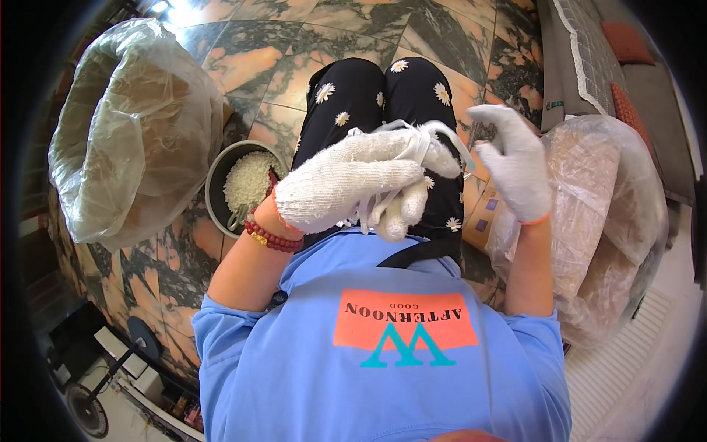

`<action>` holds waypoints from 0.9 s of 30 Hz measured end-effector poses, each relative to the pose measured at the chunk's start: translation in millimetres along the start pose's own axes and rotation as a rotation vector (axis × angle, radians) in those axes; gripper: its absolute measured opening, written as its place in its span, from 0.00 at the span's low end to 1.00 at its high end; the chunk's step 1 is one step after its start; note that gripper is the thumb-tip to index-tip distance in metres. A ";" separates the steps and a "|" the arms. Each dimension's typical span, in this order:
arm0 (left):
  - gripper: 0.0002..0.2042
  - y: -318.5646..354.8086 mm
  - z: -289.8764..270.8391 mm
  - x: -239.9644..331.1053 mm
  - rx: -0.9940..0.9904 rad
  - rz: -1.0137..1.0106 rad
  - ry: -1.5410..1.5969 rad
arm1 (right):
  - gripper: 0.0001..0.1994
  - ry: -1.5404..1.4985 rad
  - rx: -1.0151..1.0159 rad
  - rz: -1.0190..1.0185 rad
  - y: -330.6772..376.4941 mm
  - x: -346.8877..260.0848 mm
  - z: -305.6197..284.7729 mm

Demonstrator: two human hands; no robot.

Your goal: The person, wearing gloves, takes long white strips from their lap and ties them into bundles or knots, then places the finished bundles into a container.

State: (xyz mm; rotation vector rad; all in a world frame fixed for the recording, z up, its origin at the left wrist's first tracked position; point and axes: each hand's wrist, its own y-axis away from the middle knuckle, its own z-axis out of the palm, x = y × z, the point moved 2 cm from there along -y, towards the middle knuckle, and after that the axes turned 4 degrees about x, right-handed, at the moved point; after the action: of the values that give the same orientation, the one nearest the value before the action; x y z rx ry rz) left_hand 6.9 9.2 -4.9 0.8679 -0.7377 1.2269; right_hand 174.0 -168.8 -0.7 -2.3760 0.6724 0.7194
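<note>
A pot [221,177] holds rice; two plastic bags [132,125] hide their contents. The gloved left hand [346,184] clenches white cords [420,144], partly hidden; the right hand [515,162] is spread, released.

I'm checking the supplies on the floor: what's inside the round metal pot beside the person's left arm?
The metal pot holds white rice-like grains, with a utensil partly visible. The gloved left hand and forearm cover its right edge; the bottom is hidden.
</note>
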 end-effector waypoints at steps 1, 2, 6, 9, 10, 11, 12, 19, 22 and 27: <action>0.18 -1.8 0.8 1.4 -0.005 -0.004 0.001 | 0.16 0.021 0.031 -0.018 0.9 -2.9 -5.7; 0.18 -2.4 0.2 1.2 0.025 -0.041 -0.039 | 0.19 -0.244 0.000 0.180 -2.1 -17.3 -17.8; 0.17 -9.6 6.8 2.7 0.016 -0.113 -0.135 | 0.28 -0.566 -0.145 0.228 -13.7 -46.9 -20.6; 0.18 -10.9 9.4 -0.7 -0.032 -0.187 -0.130 | 0.26 -0.472 -0.334 0.139 -16.9 -48.1 -3.6; 0.19 -10.8 9.3 -3.5 -0.061 -0.163 -0.132 | 0.24 -0.465 -0.416 0.137 -16.9 -43.2 1.6; 0.19 -10.4 8.7 -4.8 -0.087 -0.138 -0.132 | 0.22 -0.459 -0.501 0.133 -17.7 -39.3 7.0; 0.19 -10.0 8.9 -2.6 -0.095 -0.153 -0.157 | 0.15 -0.566 -0.515 0.205 -18.3 -44.0 7.7; 0.20 -3.6 6.7 -1.0 -0.074 -0.219 -0.076 | 0.05 -0.657 -0.262 0.070 -23.8 -34.6 0.9; 0.17 -7.0 3.2 4.9 -0.071 -0.198 -0.145 | 0.07 -0.496 0.160 0.179 -28.9 -22.8 -20.3; 0.16 -13.2 3.7 12.2 -0.125 -0.122 -0.234 | 0.20 -0.484 -0.113 0.117 -24.1 -24.7 -18.4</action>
State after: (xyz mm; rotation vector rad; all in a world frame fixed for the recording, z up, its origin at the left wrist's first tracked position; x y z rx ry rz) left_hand 22.1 10.3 5.3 0.9480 -0.9248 0.9702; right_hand 176.4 -155.8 36.1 -2.1452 0.5718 1.3554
